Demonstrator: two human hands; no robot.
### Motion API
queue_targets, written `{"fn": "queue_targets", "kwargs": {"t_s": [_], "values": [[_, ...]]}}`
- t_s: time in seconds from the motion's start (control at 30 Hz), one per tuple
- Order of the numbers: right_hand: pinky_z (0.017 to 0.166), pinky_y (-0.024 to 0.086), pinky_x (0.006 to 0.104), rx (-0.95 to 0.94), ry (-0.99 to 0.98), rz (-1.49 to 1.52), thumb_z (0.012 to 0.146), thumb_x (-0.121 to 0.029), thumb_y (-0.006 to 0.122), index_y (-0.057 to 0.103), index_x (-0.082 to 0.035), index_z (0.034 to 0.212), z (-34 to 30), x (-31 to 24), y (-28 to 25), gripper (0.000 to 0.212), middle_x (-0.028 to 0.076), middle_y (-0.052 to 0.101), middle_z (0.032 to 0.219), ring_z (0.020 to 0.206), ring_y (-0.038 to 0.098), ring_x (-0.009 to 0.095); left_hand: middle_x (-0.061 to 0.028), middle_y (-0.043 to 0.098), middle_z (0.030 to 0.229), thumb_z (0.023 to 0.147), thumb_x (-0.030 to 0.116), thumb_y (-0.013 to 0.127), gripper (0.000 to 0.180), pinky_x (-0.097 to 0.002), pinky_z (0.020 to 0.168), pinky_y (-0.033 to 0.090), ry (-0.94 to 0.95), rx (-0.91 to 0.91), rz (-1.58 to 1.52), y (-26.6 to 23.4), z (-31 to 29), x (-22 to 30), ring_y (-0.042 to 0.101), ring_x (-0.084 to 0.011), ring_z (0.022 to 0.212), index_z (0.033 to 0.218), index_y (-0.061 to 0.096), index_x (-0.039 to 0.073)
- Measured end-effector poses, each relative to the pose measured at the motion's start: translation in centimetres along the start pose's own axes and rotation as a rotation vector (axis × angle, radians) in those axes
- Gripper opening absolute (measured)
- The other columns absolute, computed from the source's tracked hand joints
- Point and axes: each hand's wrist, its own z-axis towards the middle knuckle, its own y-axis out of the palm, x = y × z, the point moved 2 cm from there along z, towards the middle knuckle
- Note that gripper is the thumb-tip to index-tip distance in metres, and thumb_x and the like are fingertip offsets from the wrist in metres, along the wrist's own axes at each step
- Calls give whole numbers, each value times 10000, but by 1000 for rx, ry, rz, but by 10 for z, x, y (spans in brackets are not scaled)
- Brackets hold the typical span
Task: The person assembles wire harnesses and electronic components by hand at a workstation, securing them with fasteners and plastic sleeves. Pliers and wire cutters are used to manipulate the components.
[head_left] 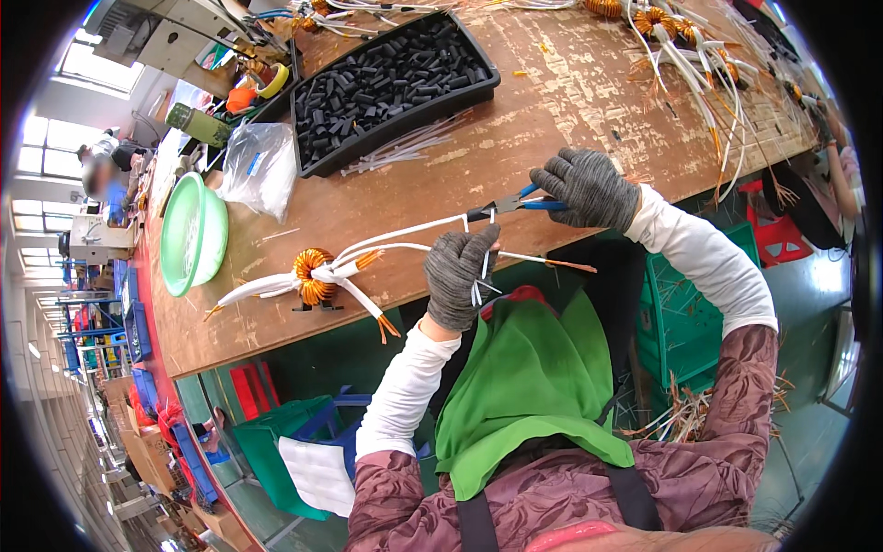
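My right hand (581, 191), in a grey knit glove, is closed around blue-handled cutting pliers (535, 200). Their jaws are at a white lead (409, 227) near its end, just beyond my left hand. My gloved left hand (454, 279) is pinched on white strands, with thin white strips (485, 267) sticking out by the fingers. These leads run left to a ring-shaped coil (315, 276) wound with copper wire, lying near the table's front edge. Other white-sleeved leads with bare copper ends spread from the coil. One copper-tipped lead (552, 263) passes beyond my left hand to the right.
A black tray (308, 168) of short black tubes stands at the back, with loose white cable ties (405, 147) before it. A green basin (218, 235) and a plastic bag (260, 175) are on the left. More coils (651, 25) lie far right. A green crate (651, 317) stands below the table.
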Motion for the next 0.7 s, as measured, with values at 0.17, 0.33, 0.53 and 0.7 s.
{"fn": "queue_targets", "kwargs": {"t_s": [0.17,0.33,0.53,0.7], "values": [[651,459,373,-75,110,31,628,-270,680,551,-78,1005,0,5,-14,442,76,549,858,792,553,245,-71,537,688,719,56,657,237,-351,569,415,40,67,-46,-4,-3,1,526,-253,636,952,632,91],[896,350,395,54,-11,-134,612,-296,678,526,-100,1120,15,-4,-16,565,71,527,1032,942,492,234,-73,527,694,710,52,657,230,-358,572,410,56,126,-96,-1,-7,0,515,-264,633,934,614,84],[837,375,380,131,-74,-160,635,-304,650,544,-92,1095,27,-26,-11,517,47,535,985,913,497,213,-98,524,723,736,57,644,188,-371,587,417,29,177,-159,-1,-9,2,523,-283,660,921,608,67],[764,413,360,134,-74,-209,651,-291,640,563,-90,1039,27,-34,-14,444,44,549,911,864,518,205,-97,561,754,795,86,610,110,-329,603,430,-4,151,-137,1,-13,-1,551,-258,676,902,618,59]]}}
